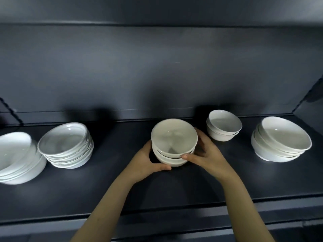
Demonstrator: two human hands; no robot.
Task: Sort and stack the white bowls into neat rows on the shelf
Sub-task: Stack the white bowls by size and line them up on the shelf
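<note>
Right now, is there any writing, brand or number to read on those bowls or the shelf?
None can be read. The stacks of white bowls, the dark shelf and its back wall show no word, label, number or sign; the bowls' undersides are hidden.

I can read no writing, label, brand, number or sign from here. The white bowls (173,137) look plain on every side I see, and the dark shelf (122,189) shows no legible marking along its edges.
</note>
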